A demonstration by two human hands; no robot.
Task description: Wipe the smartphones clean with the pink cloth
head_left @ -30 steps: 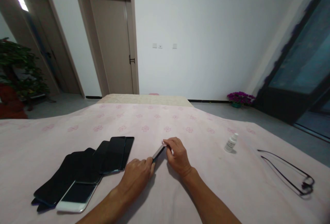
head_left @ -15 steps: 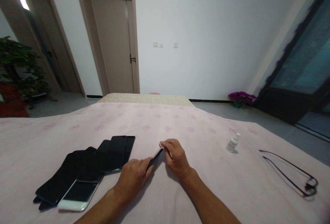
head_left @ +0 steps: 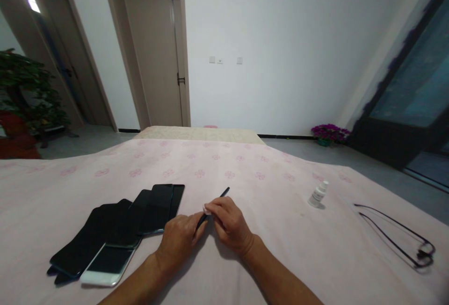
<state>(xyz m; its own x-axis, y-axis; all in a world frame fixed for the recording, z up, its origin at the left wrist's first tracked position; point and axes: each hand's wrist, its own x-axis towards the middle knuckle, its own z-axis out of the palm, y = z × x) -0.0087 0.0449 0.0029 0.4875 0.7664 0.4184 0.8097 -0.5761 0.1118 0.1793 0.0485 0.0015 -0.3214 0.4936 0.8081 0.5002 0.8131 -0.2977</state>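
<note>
Gripped by its near end, a dark phone (head_left: 225, 192) is tilted almost edge-on in my left hand (head_left: 180, 236), raised over the pink cloth. My right hand (head_left: 229, 225) pinches a small white wipe (head_left: 206, 210) against the phone's side, close to the left fingers. Both hands hide much of the phone. Beside my left wrist lies an overlapping spread of several black phones (head_left: 93, 235), with a white-framed phone (head_left: 105, 267) at the near edge. The wipe is mostly covered by the right fingers.
A flowered pink cloth (head_left: 280, 249) covers the table. To the right stand a small white spray bottle (head_left: 317, 194) and, farther over, black-framed glasses (head_left: 394, 232) with their temples unfolded. Beyond the table are a door (head_left: 154, 57) and purple flowers (head_left: 329, 133).
My right hand has slid toward me and left along the phone with the wipe, closer to my left hand. The phone's far end now shows, and the phone is turned more edge-on.
</note>
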